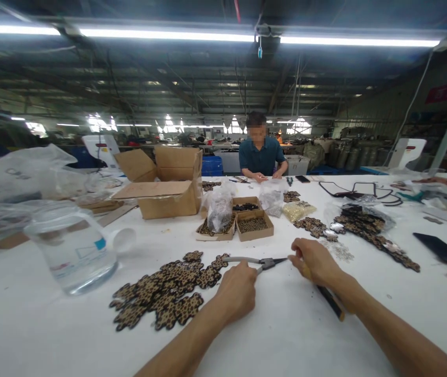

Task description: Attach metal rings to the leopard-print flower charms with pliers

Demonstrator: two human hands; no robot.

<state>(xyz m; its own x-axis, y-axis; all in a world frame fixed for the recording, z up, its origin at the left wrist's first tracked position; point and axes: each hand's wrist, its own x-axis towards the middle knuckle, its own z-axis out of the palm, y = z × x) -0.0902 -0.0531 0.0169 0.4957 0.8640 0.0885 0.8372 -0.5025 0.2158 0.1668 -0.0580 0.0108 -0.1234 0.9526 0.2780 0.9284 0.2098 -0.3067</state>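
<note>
My left hand (pixel 239 293) is closed around a pair of pliers (pixel 267 263) with grey handles. One handle sticks out over the patches, and the dark jaws point right. My right hand (pixel 317 262) is closed at the jaw tips, thumb and fingers pinched together. A tool with a black and orange handle (pixel 331 302) runs out from under its palm; the tool's working end is hidden. Anything tiny between the fingertips is too small to make out. Beside my left hand lies a pile of leopard-print, black-edged patches (pixel 164 288).
Small cardboard trays of metal bits (pixel 253 225) stand ahead, with a big open carton (pixel 172 191) behind. A clear water jug (pixel 72 251) is at left. More leopard patches (pixel 364 225) and a dark flat object (pixel 443 250) lie right. A co-worker (pixel 262 152) sits opposite.
</note>
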